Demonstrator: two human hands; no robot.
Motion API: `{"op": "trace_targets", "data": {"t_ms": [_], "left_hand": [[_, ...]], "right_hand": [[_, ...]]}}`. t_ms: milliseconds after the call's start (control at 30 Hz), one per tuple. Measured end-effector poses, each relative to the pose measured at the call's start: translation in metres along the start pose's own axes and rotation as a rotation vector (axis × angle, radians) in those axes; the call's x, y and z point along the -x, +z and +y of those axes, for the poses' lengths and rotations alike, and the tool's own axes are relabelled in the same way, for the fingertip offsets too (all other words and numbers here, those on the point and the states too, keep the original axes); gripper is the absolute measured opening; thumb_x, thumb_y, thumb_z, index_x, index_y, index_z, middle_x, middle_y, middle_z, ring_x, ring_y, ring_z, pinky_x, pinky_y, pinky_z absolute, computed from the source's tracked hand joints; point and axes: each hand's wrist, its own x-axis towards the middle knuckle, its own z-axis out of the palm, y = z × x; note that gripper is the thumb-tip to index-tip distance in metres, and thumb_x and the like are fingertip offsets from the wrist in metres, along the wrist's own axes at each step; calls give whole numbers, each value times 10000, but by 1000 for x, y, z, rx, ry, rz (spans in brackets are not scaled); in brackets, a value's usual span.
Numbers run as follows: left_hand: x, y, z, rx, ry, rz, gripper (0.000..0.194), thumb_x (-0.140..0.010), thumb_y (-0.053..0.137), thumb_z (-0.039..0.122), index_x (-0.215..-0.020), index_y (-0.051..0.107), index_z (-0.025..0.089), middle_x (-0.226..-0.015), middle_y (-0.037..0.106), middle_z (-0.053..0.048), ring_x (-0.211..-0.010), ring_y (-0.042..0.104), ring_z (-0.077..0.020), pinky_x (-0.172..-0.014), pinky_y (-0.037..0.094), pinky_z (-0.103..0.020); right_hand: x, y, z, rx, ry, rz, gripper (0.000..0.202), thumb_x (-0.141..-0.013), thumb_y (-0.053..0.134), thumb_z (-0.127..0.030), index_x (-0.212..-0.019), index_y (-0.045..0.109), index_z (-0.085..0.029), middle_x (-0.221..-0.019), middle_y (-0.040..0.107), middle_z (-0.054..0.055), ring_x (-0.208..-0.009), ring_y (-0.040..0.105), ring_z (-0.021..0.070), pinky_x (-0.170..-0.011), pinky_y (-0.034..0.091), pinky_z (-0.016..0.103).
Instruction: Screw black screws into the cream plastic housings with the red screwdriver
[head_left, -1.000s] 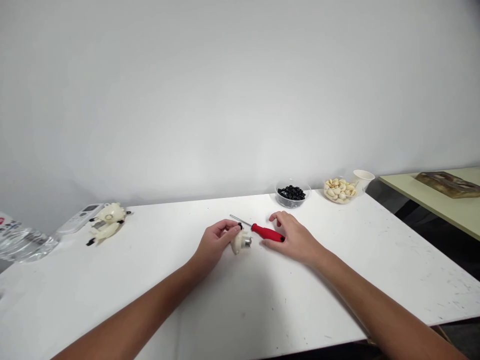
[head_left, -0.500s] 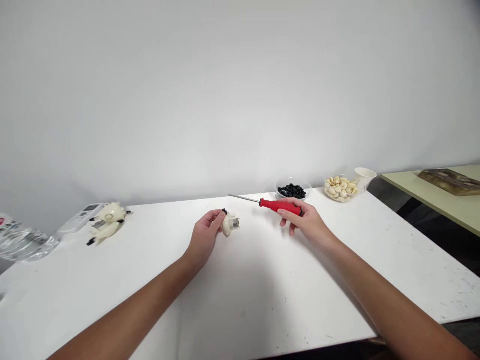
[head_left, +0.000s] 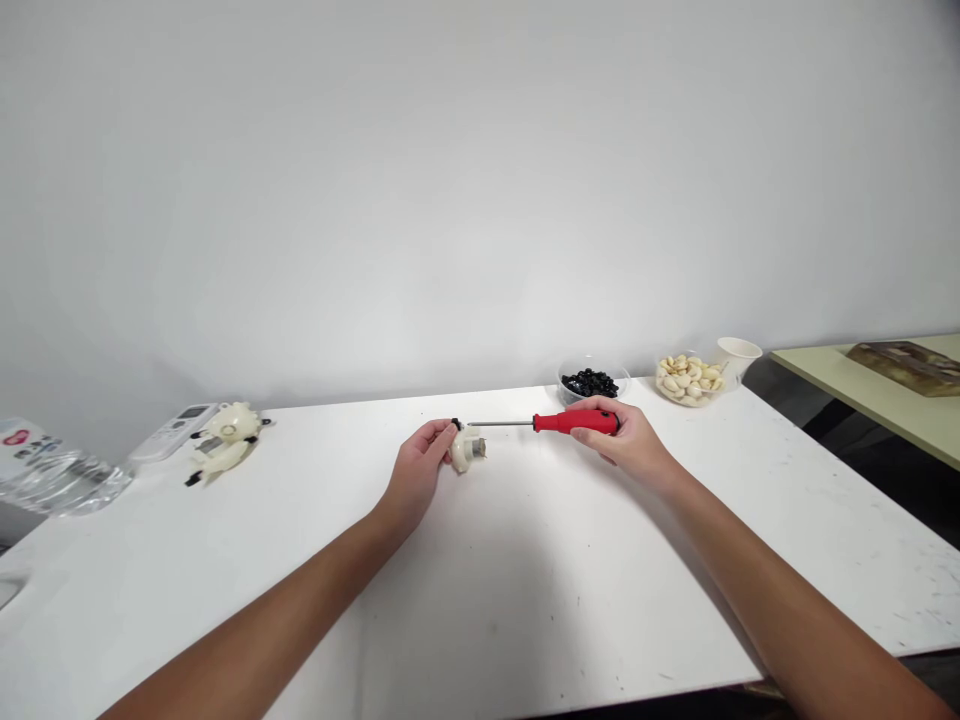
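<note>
Pinched in my left hand is a small cream plastic part with a metal motor and a black piece at its top. My right hand is closed around the red handle of a screwdriver. The shaft lies nearly level and points left, its tip at the upper edge of the plastic part beside the black piece. Whether the tip sits in a screw is too small to tell. Both hands are above the middle of the white table.
Similar cream plastic parts lie on the left by a white remote control and a water bottle. At the back right are a bowl of black pieces, a bowl of cream pieces and a white cup.
The screwdriver has swung from tilted to nearly level, and its tip has come down to the plastic part. My right hand's fingers have closed further around the handle. The view has shifted slightly.
</note>
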Motion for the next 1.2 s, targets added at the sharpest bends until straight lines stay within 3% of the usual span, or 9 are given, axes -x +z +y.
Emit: {"op": "trace_targets", "data": {"t_ms": [1200], "left_hand": [[-3, -3, -5, 28, -8, -27, 254, -913, 718, 446, -921, 717, 192, -810, 636, -11, -759, 566, -163, -770, 451, -286]], "right_hand": [[1, 2, 0, 25, -31, 6, 296, -781, 768, -334, -1055, 747, -223, -866, 664, 16, -680, 515, 156, -592, 410, 286]]}}
